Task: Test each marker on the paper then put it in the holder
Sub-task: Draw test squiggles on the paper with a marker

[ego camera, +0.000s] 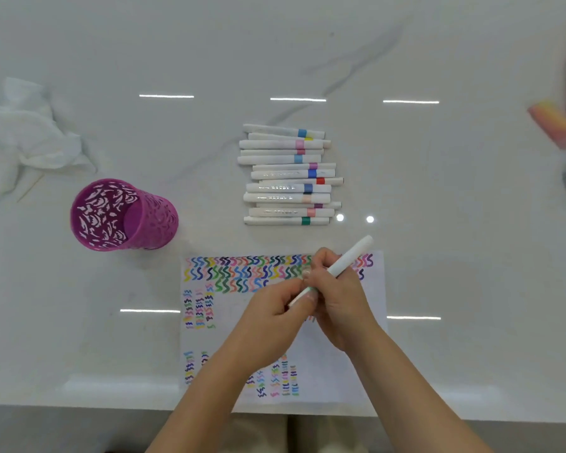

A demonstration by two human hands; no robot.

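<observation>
From my remote seat I see both hands meeting over the upper part of the paper [196, 341], which lies at the near edge of the white marble table [455, 197] and is covered with rows of coloured squiggles. The right hand [339, 297] grips the white marker [350, 259] around its barrel, fingers curled round it, and the far end slants up and to the right, above the paper's top edge. The left hand [270, 310] pinches the marker's near end between thumb and fingers. I cannot tell whether the cap is on or off, since the fingers cover that end.

The magenta cut-out holder [157, 223] stands well to the left of the paper, and I see no markers in it. Beyond the paper, a pile of white markers [288, 174] with coloured bands lies in rough parallel. A crumpled white cloth [20, 135] sits at the far left, and a blurred pink-orange object [553, 125] at the right edge.
</observation>
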